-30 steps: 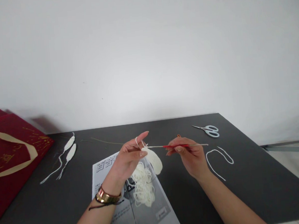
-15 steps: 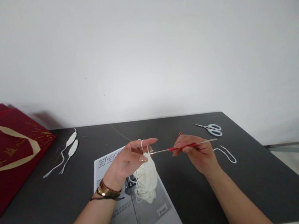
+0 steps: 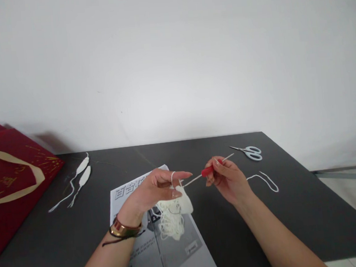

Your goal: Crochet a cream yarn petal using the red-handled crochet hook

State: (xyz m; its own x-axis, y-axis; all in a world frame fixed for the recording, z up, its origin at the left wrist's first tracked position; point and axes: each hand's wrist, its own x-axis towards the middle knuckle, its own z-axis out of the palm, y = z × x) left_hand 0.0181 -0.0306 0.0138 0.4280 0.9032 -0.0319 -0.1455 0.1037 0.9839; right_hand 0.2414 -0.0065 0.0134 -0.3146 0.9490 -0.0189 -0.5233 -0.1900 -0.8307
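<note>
Cream crochet piece (image 3: 183, 201) pinched in left hand (image 3: 153, 191); right hand (image 3: 227, 179) grips red-handled hook (image 3: 207, 171).

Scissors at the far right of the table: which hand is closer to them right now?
Right. The right hand, holding the crochet hook, sits just left of and nearer than the scissors; the left hand is farther left, over the printed sheet.

Cream yarn (image 3: 171, 218); red-handled hook (image 3: 207, 171); dark-grey table (image 3: 295, 214); crimson, gold-patterned bag (image 3: 6, 184)
</note>
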